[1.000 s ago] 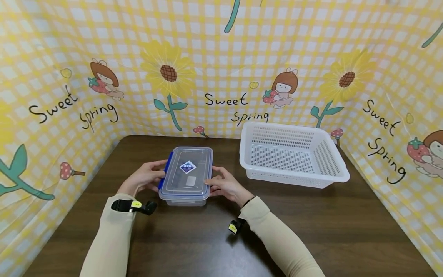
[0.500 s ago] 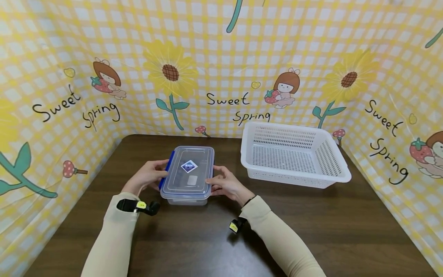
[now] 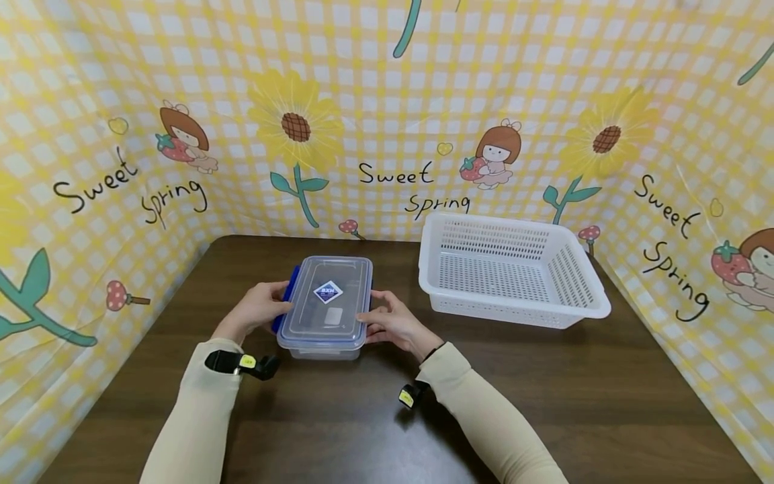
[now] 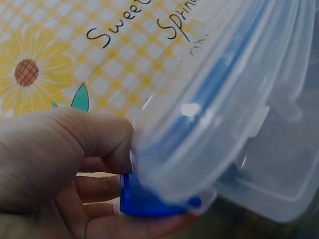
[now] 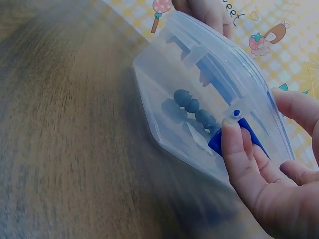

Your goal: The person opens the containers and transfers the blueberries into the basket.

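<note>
Apparently the latch work is only partway: the lid [image 3: 314,316] sits on the box [image 3: 326,353], left of centre in the frame on the tabletop [image 3: 338,417], while the left latch [image 4: 144,199] juts outward, seemingly unfastened. The right latch [image 5: 215,143] also looks angled out; whether they are being opened or closed cannot be told. Dark lumps [image 5: 183,97] show inside the box. The basket [image 3: 514,310] stands upper right, apart from it. The left hand [image 3: 254,309], thumb above and fingers below, pinches the left latch; the right hand [image 3: 399,326] grips the box's side, one digit on the right latch.
</note>
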### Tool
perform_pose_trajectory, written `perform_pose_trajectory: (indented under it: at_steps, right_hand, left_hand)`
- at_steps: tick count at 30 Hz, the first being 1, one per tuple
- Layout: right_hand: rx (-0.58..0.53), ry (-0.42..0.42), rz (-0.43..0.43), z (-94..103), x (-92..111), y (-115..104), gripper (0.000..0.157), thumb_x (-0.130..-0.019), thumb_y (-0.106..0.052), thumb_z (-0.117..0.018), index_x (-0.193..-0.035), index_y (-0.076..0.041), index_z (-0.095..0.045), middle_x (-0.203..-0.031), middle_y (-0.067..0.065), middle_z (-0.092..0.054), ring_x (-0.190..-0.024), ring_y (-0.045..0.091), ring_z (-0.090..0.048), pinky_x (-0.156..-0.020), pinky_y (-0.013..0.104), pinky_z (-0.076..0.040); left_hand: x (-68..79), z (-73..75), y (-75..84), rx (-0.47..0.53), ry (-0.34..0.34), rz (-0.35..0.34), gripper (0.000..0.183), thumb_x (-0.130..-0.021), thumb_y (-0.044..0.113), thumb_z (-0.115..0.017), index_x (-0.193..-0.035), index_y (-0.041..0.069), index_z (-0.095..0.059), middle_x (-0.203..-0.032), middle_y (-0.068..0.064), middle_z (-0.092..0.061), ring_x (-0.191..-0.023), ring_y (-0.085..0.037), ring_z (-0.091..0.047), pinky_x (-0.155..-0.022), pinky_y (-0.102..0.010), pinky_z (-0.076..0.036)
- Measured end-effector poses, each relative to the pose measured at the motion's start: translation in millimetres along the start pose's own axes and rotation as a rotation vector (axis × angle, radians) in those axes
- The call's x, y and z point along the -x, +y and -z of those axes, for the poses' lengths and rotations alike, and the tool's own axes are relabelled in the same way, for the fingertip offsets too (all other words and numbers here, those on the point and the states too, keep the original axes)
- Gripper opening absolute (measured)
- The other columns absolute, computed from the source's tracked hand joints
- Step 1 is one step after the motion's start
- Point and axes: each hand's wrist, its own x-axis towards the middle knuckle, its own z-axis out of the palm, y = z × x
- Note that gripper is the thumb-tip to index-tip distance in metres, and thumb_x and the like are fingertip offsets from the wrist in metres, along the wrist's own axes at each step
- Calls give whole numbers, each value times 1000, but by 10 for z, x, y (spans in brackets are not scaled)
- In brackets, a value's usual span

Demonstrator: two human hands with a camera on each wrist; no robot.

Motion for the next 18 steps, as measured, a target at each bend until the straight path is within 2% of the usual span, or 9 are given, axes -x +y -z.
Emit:
perform_pose_trajectory:
  at_steps: [4,7,11,13,16,18]
  right_hand:
    - [11,1,-12,-3,17,-23,72,-92,-5,-68,-151,-9,-26,-93,11,-61,-63,17,-64,-65,35,-60]
    - [3,0,-18,-9,12,-10,73,-92,-5,-69,-151,-10,-27,-93,11,-61,-64,17,-65,-64,34,-60]
    - [-15,3,-18,-9,12,6,73,-92,-5,-69,-152,-10,-28,-94,11,-62,-65,17,-65,-63,33,-59]
    - [-21,7,-14,-8,17,12,73,-92,-5,-69,-152,-10,-28,-94,11,-62,-65,18,-65,-63,33,-59]
    - [-32,13,-9,-8,17,24,73,-91,-4,-68,-152,-11,-28,-94,11,-62,-66,18,-65,-63,32,-58]
    - [-37,13,-7,-11,14,32,73,-91,-3,-68,-152,-11,-29,-95,11,-62,-67,17,-65,-63,32,-58]
  left_hand:
    - [9,24,-152,115,-27,5,64,-98,6,-55,-150,-13,-24,-131,-38,-50,-81,-26,-69,-60,-44,-60]
    - [3,49,-344,275,-42,18,61,-100,5,-50,-153,-8,-23,-132,-30,-55,-84,-20,-68,-65,-42,-60]
    - [4,55,-553,517,-80,23,61,-100,2,-47,-155,-4,-21,-114,-5,-67,-80,-13,-67,-67,-37,-60]
    - [7,40,-619,621,-90,28,60,-100,0,-47,-155,-3,-22,-101,2,-70,-78,-13,-68,-66,-35,-60]
    - [19,20,-686,742,-104,37,52,-101,-1,-48,-152,6,-39,-95,0,-72,-79,-16,-70,-66,-34,-60]
    - [31,7,-709,780,-91,47,45,-101,-1,-50,-142,16,-56,-93,-2,-73,-78,-17,-71,-66,-33,-60]
